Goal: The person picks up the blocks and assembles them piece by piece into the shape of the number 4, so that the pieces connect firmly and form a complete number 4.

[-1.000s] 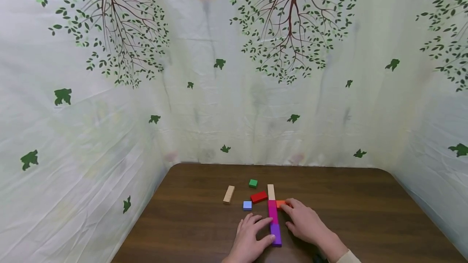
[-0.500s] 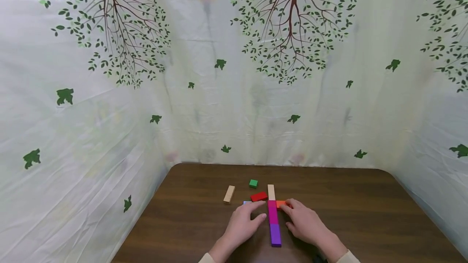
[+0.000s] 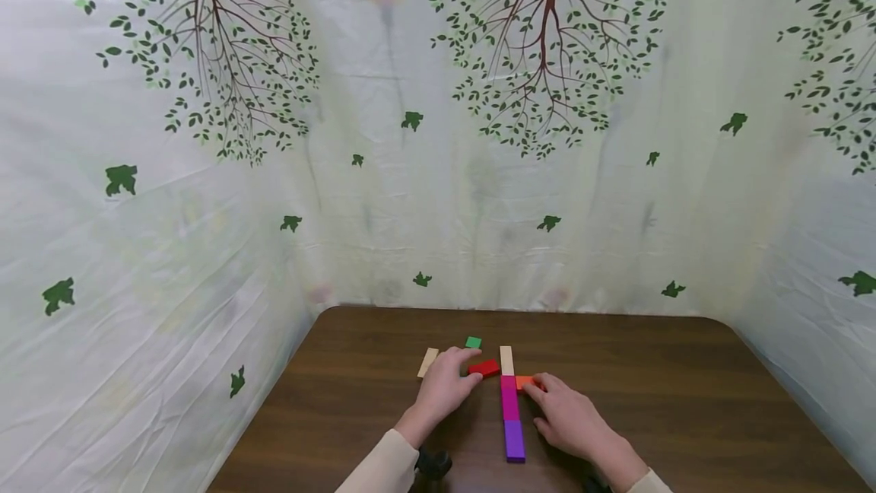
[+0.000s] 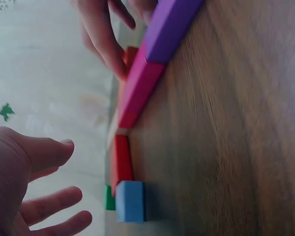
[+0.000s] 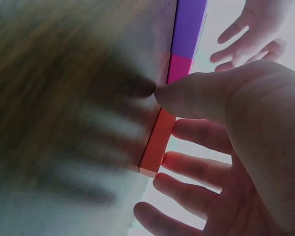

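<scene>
The grip of the left hand is wide, thumb and fingers spread with nothing between them, over the loose blocks. The grip of the right hand is loose rather than closed: its fingertips touch the orange rectangular block, while the thumb sits apart, nearer the person. The orange block lies flat against the right side of the magenta rectangular block, near its far end. That magenta block forms a straight row with a purple rectangular block at the near end and a pale, wood-coloured block at the far end.

The likeliest trouble is the row going crooked: too firm a push from the right fingertips would drive the orange block into the magenta one and open the joints, since nothing braces the row's left side. The left hand, low among loose pieces, could also knock one with a trailing finger.

The red rectangular block lies askew just beside the row, close to the left fingertips, and would be awkward to get past. The small blue block is hidden from the head view; whether it touches the red one I cannot tell. The small green block sits beyond, and a second pale block is partly covered by the left hand. All lie on the dark brown wooden table.
</scene>
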{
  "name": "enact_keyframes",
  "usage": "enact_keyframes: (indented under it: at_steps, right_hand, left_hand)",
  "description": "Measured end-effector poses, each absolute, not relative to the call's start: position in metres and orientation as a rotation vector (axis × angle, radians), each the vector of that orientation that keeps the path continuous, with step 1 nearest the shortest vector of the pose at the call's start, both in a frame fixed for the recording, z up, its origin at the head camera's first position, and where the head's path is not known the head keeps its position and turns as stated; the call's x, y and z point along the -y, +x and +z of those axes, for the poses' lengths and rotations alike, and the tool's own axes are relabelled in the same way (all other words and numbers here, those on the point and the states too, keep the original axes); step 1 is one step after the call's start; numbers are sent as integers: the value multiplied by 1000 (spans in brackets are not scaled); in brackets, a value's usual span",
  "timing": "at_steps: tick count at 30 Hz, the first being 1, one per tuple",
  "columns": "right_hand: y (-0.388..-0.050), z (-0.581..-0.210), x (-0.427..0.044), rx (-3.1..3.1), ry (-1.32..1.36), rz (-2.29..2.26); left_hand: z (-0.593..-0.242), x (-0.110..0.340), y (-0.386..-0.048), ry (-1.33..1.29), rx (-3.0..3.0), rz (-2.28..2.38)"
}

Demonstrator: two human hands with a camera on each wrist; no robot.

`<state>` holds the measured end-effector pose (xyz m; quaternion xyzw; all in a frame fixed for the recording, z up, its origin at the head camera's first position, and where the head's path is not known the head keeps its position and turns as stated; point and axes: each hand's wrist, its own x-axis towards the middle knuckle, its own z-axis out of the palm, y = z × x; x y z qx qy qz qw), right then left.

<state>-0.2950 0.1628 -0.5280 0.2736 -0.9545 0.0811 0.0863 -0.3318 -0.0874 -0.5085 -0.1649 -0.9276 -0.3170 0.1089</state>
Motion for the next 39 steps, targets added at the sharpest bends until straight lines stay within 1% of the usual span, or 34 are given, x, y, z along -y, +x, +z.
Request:
enact_keyframes:
  at_steps: [8,15,22,39]
  right_hand:
    - [-294,-528,-163,2830,828,232]
    - [-294,-529,-164,2863,840,227]
    - [-296,-529,-164,2866,837,224]
    - [-295,-527,-164,2893,839,209]
  left_hand:
    - [-527,80,-351,-530,2732,-961]
    - [-534,71,-358,-476,2799,-943]
    - [-537,68,-368,-402,2820,-821]
    - [-540,65,-372,-368,2816,-747]
